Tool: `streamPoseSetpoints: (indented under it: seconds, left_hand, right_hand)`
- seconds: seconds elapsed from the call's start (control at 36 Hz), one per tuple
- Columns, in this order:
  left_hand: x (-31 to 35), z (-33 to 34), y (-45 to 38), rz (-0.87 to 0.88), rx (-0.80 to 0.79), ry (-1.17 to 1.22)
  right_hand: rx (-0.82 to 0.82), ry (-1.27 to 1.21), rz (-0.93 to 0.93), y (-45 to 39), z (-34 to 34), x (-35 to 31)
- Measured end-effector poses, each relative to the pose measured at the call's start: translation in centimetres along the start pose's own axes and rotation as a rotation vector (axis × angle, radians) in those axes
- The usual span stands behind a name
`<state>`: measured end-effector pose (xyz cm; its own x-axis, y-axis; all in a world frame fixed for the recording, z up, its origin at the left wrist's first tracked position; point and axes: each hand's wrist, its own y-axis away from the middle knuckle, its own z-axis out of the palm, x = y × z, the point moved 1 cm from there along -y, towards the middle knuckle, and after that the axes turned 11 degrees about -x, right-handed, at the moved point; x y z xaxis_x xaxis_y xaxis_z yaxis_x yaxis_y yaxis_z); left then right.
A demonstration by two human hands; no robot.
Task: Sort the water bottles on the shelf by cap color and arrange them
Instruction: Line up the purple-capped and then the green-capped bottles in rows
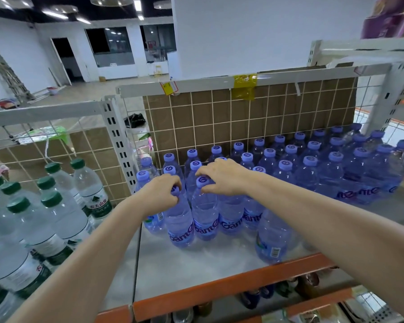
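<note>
Meanwhile, both hands work the near left corner of a blue-capped block of water bottles standing upright on a pale shelf (pixel 196 259). The left hand (pixel 160 193) has its fingers (pixel 175 183) curled shut around the cap and neck of the front bottle (pixel 180 226), which sits directly beneath them. The right hand (pixel 222 177) is spread half open, its fingers (pixel 202 171) pinching the cap of the neighbouring bottle (pixel 204 217) just to the right, the two bottles touching. Both stand with long axes vertical, so any lift looks to be straight up. Beyond the fingers, rows of blue-capped bottles (pixel 313 162) run back to a wire grid (pixel 219 117) backed with cardboard. Left of the left hand, past a white upright (pixel 118 138), stand green-capped bottles (pixel 54 206) in their own bay. An orange rail (pixel 231 285) edges the shelf; an open, bright room lies behind.
</note>
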<state>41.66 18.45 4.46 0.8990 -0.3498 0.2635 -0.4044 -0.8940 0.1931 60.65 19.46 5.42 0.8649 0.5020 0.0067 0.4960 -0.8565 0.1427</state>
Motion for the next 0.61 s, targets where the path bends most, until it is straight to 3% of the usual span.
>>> streamPoseSetpoints:
  seconds: [0.14, 0.25, 0.36, 0.5, 0.61]
  left_hand:
    - [1.3, 0.6, -0.5, -0.117, 0.097, -0.254]
    - [3.8, 1.0, -0.7, -0.098, 0.248, -0.274]
    - [5.3, 1.5, -0.8, -0.108, 0.278, -0.241]
    - [5.1, 1.6, -0.1, -0.246, 0.308, -0.241]
    - [3.9, 1.5, 0.8, -0.375, 0.269, -0.185]
  right_hand:
    - [0.05, -0.099, 0.001, 2.6, -1.5, 2.0]
    - [0.027, -0.127, 0.021, 5.2, -2.2, 4.1]
    - [-0.101, -0.07, 0.102, 7.4, -2.1, 5.6]
    - [-0.313, 0.075, 0.24, 9.3, -1.6, 6.2]
    - [-0.483, -0.071, 0.31, 9.8, -1.0, 6.5]
